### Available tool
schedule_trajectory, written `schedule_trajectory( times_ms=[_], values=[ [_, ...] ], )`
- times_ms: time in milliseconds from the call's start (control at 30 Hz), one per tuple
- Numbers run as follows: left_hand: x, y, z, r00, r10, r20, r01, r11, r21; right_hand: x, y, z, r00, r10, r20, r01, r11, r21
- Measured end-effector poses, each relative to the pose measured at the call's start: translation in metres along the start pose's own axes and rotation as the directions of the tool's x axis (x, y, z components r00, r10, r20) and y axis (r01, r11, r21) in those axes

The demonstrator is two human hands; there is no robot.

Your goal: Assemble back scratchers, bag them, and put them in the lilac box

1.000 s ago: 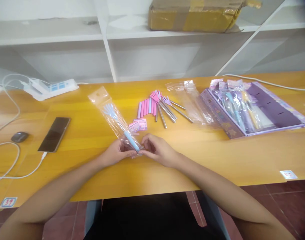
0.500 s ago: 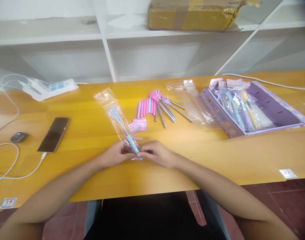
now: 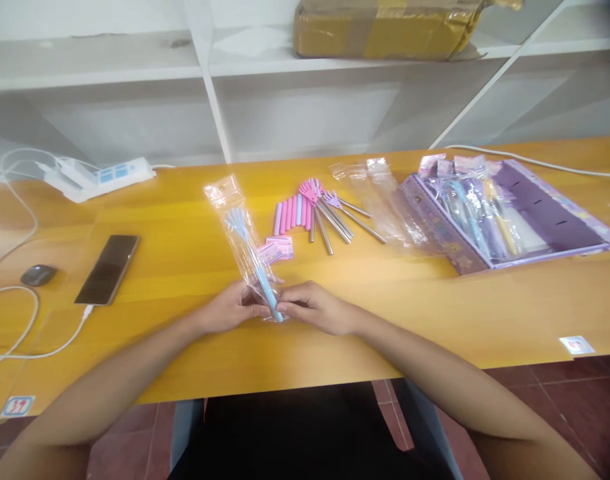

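Between my hands is a light blue back scratcher (image 3: 265, 283) with a small hand-shaped head, inside a clear plastic bag (image 3: 222, 193). My left hand (image 3: 233, 308) grips the bagged lower end from the left. My right hand (image 3: 317, 307) pinches the same end from the right, its thumb by the handle's tip. Just beyond lie pink printed cards (image 3: 281, 249). Behind them is a row of pink, lilac and blue handle tubes (image 3: 289, 215). Beside the tubes, metal rods (image 3: 335, 223) with pink and lilac hand-shaped heads (image 3: 311, 191) are fanned out.
Clear bags (image 3: 385, 207) lie against a purple box (image 3: 485, 263) of bagged scratchers on the right. To the left are a phone (image 3: 108, 270) on a cable, a dark mouse-like object (image 3: 39, 274) and a power strip (image 3: 119, 175). A taped carton (image 3: 385, 30) sits on the shelf.
The bag and scratcher have turned slightly, their upper end swinging right and more upright. Both hands keep hold at nearly the same place.
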State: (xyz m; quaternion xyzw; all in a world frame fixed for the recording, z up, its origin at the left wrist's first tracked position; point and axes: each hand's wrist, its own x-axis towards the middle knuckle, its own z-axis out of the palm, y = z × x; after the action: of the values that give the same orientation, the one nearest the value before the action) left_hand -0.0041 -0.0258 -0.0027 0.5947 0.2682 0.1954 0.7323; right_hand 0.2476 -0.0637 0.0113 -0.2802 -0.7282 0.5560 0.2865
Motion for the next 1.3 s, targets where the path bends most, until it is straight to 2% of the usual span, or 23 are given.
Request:
schedule_trajectory(
  times_ms=[200,300,433,500,567,600,667,733,767,833,900,1000,1100,1133,1167,1200,1233,1267,1300],
  values=[
    [-0.004,0.005,0.004,1.000,-0.021,0.009,0.020,0.999,0.042,-0.003,0.002,-0.002,0.998,0.006,0.060,-0.006,1.000,-0.009],
    [-0.008,0.009,0.011,0.984,-0.092,0.152,0.092,0.996,0.006,-0.004,0.002,-0.003,0.999,0.052,0.018,-0.052,0.998,0.044],
    [-0.014,0.014,0.021,0.910,-0.180,0.373,0.163,0.984,0.076,-0.001,0.007,-0.001,0.974,0.185,-0.133,-0.144,0.952,0.268],
    [-0.014,0.017,0.023,0.881,-0.210,0.424,0.179,0.977,0.112,0.002,0.011,0.000,0.957,0.256,-0.138,-0.187,0.904,0.385],
    [-0.013,0.020,0.021,0.874,-0.240,0.422,0.203,0.970,0.131,0.004,0.013,0.000,0.946,0.310,-0.094,-0.236,0.858,0.456],
    [-0.012,0.021,0.019,0.886,-0.246,0.394,0.211,0.969,0.129,0.004,0.013,0.000,0.945,0.322,-0.057,-0.257,0.840,0.478],
    [-0.007,0.020,0.011,0.934,-0.212,0.287,0.192,0.977,0.096,0.004,0.011,0.000,0.944,0.328,0.045,-0.305,0.810,0.501],
    [-0.002,0.016,0.002,0.988,-0.107,0.113,0.104,0.994,0.032,0.003,0.008,0.003,0.927,0.326,0.186,-0.374,0.781,0.500],
    [0.000,0.013,-0.003,0.999,-0.033,0.013,0.033,0.999,0.011,0.002,0.006,0.004,0.910,0.326,0.254,-0.412,0.767,0.491],
    [0.005,0.006,-0.010,0.986,0.094,-0.136,-0.097,0.995,-0.010,0.001,0.003,0.009,0.868,0.330,0.371,-0.481,0.743,0.465],
    [0.008,0.000,-0.014,0.962,0.168,-0.217,-0.166,0.986,0.025,0.000,0.001,0.014,0.831,0.324,0.453,-0.524,0.730,0.438],
    [0.009,-0.004,-0.012,0.937,0.223,-0.271,-0.199,0.973,0.114,0.000,-0.001,0.014,0.803,0.318,0.504,-0.546,0.732,0.408],
    [0.009,-0.005,-0.008,0.923,0.247,-0.294,-0.209,0.966,0.153,0.000,-0.001,0.005,0.788,0.322,0.525,-0.555,0.741,0.379],
    [0.009,-0.005,-0.007,0.920,0.252,-0.302,-0.213,0.965,0.154,0.000,0.000,0.000,0.799,0.321,0.509,-0.540,0.755,0.371],
    [0.009,-0.006,-0.007,0.918,0.254,-0.303,-0.215,0.964,0.155,0.000,0.002,-0.005,0.829,0.325,0.455,-0.506,0.783,0.363],
    [0.008,-0.006,-0.006,0.920,0.254,-0.300,-0.212,0.963,0.163,0.000,0.004,-0.010,0.878,0.335,0.341,-0.448,0.827,0.339],
    [0.008,-0.006,-0.006,0.924,0.249,-0.290,-0.201,0.962,0.185,0.000,0.008,-0.015,0.927,0.333,0.170,-0.369,0.887,0.276],
    [0.008,-0.006,-0.006,0.930,0.242,-0.276,-0.184,0.958,0.222,0.000,0.011,-0.019,0.955,0.294,-0.036,-0.286,0.946,0.155],
    [0.007,-0.006,-0.006,0.936,0.236,-0.259,-0.164,0.948,0.273,0.001,0.015,-0.024,0.952,0.205,-0.227,-0.215,0.976,-0.019]
  ],
)
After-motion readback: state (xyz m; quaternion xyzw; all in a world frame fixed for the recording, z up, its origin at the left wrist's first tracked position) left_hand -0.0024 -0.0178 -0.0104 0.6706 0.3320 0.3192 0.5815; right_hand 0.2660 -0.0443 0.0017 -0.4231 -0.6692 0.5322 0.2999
